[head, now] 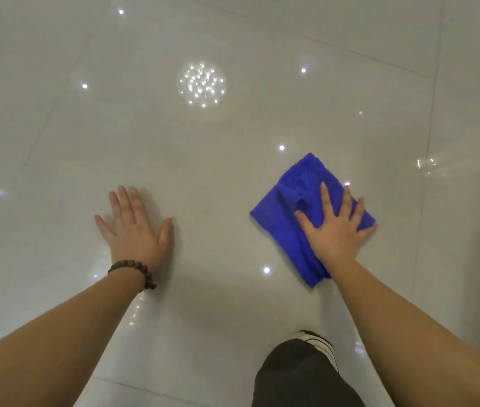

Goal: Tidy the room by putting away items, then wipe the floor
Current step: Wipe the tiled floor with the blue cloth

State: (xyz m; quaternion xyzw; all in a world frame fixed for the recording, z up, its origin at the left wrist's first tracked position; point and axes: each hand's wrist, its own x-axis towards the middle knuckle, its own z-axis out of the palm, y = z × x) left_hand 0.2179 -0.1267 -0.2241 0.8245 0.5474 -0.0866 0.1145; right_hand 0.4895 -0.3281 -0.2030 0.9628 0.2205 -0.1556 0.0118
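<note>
Pressing the blue cloth [297, 218] flat at three o'clock on the floor [203, 160] to wipe, the right hand [335, 230] lies spread-fingered, while the left hand [136, 227], flat at nine, likely braces.

No text, label, brand, number or sign can be read anywhere on the things in this view.

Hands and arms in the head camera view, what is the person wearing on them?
Both forearms are bare, with no sleeves in view and no gloves. The left hand has a bracelet of dark brown round beads at the wrist. The right hand and its wrist carry nothing.
</note>
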